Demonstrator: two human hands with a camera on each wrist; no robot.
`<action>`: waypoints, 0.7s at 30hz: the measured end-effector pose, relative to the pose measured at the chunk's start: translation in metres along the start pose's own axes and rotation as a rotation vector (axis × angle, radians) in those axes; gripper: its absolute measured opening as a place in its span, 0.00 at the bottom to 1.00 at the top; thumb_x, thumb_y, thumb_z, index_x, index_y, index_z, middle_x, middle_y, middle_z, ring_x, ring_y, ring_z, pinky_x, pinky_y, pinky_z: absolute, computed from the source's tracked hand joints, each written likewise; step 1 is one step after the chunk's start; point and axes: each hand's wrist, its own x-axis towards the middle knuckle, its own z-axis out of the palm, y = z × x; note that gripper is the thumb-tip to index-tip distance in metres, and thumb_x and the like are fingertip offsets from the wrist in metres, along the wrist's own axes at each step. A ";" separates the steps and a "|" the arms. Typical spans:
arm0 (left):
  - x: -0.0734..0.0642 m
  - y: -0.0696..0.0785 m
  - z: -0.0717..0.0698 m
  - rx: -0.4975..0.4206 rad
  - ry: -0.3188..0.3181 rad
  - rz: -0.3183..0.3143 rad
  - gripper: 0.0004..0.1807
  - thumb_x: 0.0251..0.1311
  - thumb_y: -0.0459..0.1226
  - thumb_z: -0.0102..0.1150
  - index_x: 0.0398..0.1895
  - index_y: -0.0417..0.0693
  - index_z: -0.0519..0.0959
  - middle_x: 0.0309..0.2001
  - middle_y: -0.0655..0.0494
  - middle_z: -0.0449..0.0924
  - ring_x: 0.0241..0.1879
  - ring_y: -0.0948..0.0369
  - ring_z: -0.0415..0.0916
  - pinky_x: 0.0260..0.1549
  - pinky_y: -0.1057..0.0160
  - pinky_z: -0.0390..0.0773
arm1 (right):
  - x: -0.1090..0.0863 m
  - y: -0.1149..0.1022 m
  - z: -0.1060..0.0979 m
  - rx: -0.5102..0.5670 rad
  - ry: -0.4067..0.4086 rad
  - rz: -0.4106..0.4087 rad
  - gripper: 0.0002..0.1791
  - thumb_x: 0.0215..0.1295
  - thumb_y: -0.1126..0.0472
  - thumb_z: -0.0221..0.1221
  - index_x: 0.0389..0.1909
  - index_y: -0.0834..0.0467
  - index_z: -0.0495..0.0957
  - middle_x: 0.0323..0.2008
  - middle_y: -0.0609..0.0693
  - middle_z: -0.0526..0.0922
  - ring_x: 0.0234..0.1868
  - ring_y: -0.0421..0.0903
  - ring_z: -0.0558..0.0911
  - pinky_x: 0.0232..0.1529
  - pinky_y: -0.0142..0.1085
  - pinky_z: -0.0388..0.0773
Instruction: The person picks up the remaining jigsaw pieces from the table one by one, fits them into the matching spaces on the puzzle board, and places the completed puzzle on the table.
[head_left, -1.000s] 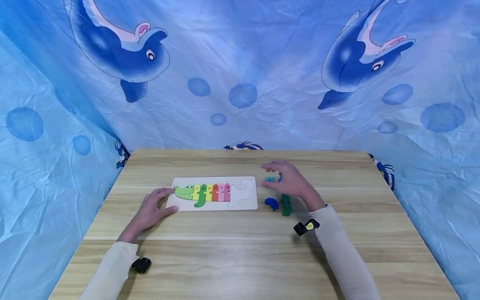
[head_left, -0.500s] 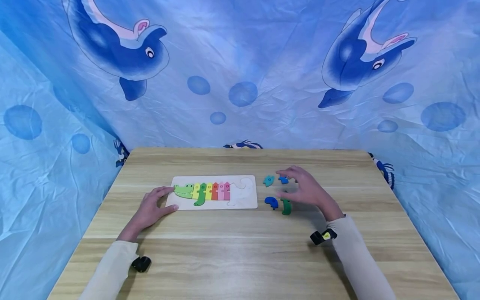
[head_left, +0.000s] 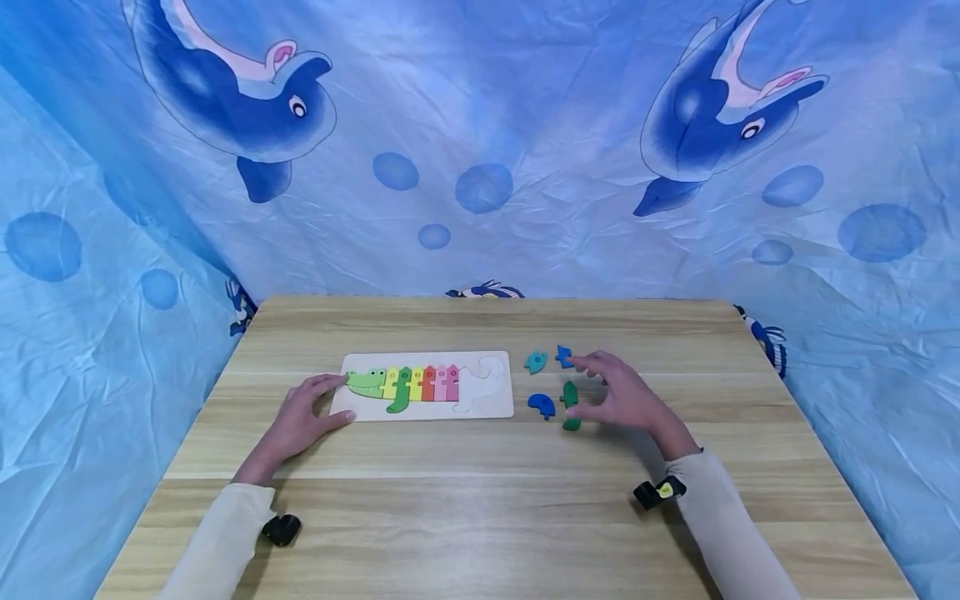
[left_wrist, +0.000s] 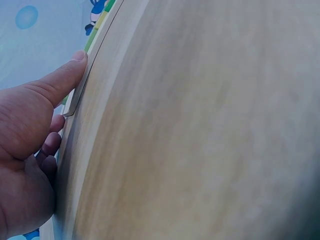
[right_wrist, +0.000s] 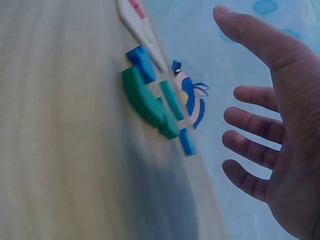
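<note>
A white puzzle board [head_left: 483, 398] lies on the table, with a crocodile of green, yellow, red and pink pieces [head_left: 418, 385] filling its left and middle. My left hand [head_left: 303, 417] holds the board's left end between thumb and fingers; in the left wrist view the thumb [left_wrist: 62, 77] rests on its edge. My right hand [head_left: 626, 400] hovers with nothing in it, fingers spread, over the right side of the loose pieces. These are a teal piece [head_left: 536, 361], a small blue piece [head_left: 563, 357], a curved blue piece [head_left: 542, 406] and a dark green piece [head_left: 570, 393], partly behind the thumb.
The wooden table [head_left: 480, 517] stretches around the board on all sides. Behind it and at both sides hangs a blue cloth [head_left: 480, 250] printed with dolphins and bubbles. A wrist camera [head_left: 281, 530] sits at the left sleeve, another camera [head_left: 652, 495] at the right.
My right hand has drawn back to the right and toward me from above the loose pieces, uncovering the teal and small blue ones. The left hand and the board have stayed put.
</note>
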 end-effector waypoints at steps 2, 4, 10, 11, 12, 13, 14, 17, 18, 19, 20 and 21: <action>0.000 0.000 0.000 -0.001 -0.006 -0.009 0.41 0.59 0.49 0.73 0.73 0.43 0.70 0.72 0.34 0.63 0.69 0.34 0.56 0.65 0.31 0.55 | -0.004 0.003 0.003 -0.001 -0.006 0.018 0.46 0.54 0.40 0.75 0.71 0.55 0.73 0.56 0.54 0.79 0.54 0.54 0.79 0.48 0.55 0.79; 0.000 0.000 -0.001 -0.001 -0.015 -0.017 0.41 0.60 0.49 0.73 0.73 0.43 0.70 0.73 0.34 0.62 0.69 0.34 0.55 0.65 0.31 0.55 | -0.007 0.005 0.005 0.000 -0.010 0.034 0.47 0.54 0.38 0.74 0.71 0.54 0.72 0.55 0.53 0.79 0.55 0.53 0.78 0.49 0.55 0.78; 0.000 0.002 -0.003 0.012 -0.020 -0.033 0.42 0.60 0.52 0.72 0.74 0.43 0.69 0.73 0.33 0.60 0.69 0.34 0.55 0.64 0.31 0.56 | -0.012 0.010 0.010 0.002 -0.011 0.051 0.49 0.52 0.34 0.73 0.72 0.53 0.72 0.56 0.52 0.79 0.56 0.53 0.78 0.52 0.57 0.77; -0.001 0.002 -0.003 0.013 -0.021 -0.035 0.42 0.60 0.52 0.72 0.74 0.43 0.69 0.73 0.33 0.60 0.69 0.34 0.55 0.64 0.31 0.56 | -0.013 0.010 0.011 -0.001 -0.012 0.052 0.49 0.51 0.33 0.74 0.72 0.53 0.72 0.56 0.52 0.79 0.56 0.53 0.78 0.53 0.56 0.77; -0.001 0.003 -0.003 0.014 -0.021 -0.038 0.42 0.60 0.52 0.72 0.74 0.43 0.69 0.73 0.33 0.60 0.69 0.34 0.55 0.64 0.31 0.56 | -0.013 0.011 0.012 -0.005 -0.013 0.049 0.50 0.51 0.33 0.74 0.72 0.53 0.72 0.56 0.52 0.79 0.55 0.52 0.78 0.53 0.56 0.77; -0.001 0.003 -0.003 0.014 -0.022 -0.039 0.42 0.60 0.52 0.72 0.74 0.43 0.69 0.73 0.33 0.60 0.69 0.34 0.55 0.64 0.31 0.56 | -0.013 0.012 0.013 -0.005 -0.015 0.048 0.50 0.51 0.33 0.74 0.72 0.53 0.72 0.56 0.51 0.79 0.55 0.51 0.78 0.53 0.55 0.77; -0.001 0.003 -0.003 0.014 -0.023 -0.041 0.42 0.60 0.52 0.72 0.74 0.43 0.69 0.73 0.33 0.60 0.69 0.34 0.55 0.64 0.31 0.56 | -0.014 0.013 0.014 -0.004 -0.019 0.047 0.50 0.50 0.33 0.74 0.72 0.53 0.72 0.55 0.51 0.78 0.54 0.50 0.78 0.52 0.53 0.77; -0.001 0.003 -0.002 0.012 -0.024 -0.042 0.42 0.60 0.52 0.72 0.74 0.43 0.69 0.74 0.33 0.59 0.69 0.35 0.55 0.64 0.32 0.56 | -0.015 0.016 0.017 -0.003 -0.026 0.048 0.51 0.49 0.34 0.75 0.71 0.54 0.73 0.53 0.48 0.78 0.50 0.46 0.77 0.48 0.47 0.75; -0.001 0.003 -0.002 0.012 -0.025 -0.043 0.42 0.60 0.52 0.72 0.74 0.43 0.69 0.74 0.33 0.59 0.69 0.35 0.55 0.64 0.32 0.56 | -0.015 0.017 0.018 -0.003 -0.029 0.049 0.51 0.49 0.34 0.75 0.71 0.54 0.73 0.52 0.47 0.78 0.49 0.45 0.76 0.47 0.46 0.75; -0.001 0.003 -0.002 0.013 -0.025 -0.044 0.42 0.60 0.52 0.72 0.74 0.43 0.69 0.74 0.33 0.59 0.69 0.35 0.55 0.64 0.32 0.56 | -0.016 0.018 0.020 -0.001 -0.031 0.052 0.51 0.48 0.34 0.76 0.71 0.54 0.73 0.51 0.47 0.78 0.48 0.44 0.75 0.47 0.44 0.74; -0.001 0.003 -0.002 0.015 -0.025 -0.044 0.42 0.60 0.52 0.71 0.74 0.44 0.69 0.74 0.33 0.59 0.69 0.35 0.55 0.64 0.32 0.56 | -0.016 0.018 0.020 -0.003 -0.033 0.053 0.51 0.48 0.33 0.75 0.71 0.54 0.73 0.50 0.46 0.77 0.47 0.43 0.75 0.46 0.44 0.73; -0.001 0.003 -0.002 0.016 -0.024 -0.045 0.42 0.60 0.52 0.71 0.74 0.44 0.69 0.74 0.33 0.59 0.69 0.35 0.55 0.64 0.32 0.56 | -0.016 0.019 0.021 -0.005 -0.035 0.052 0.52 0.48 0.32 0.75 0.71 0.54 0.73 0.50 0.46 0.77 0.47 0.43 0.74 0.46 0.44 0.73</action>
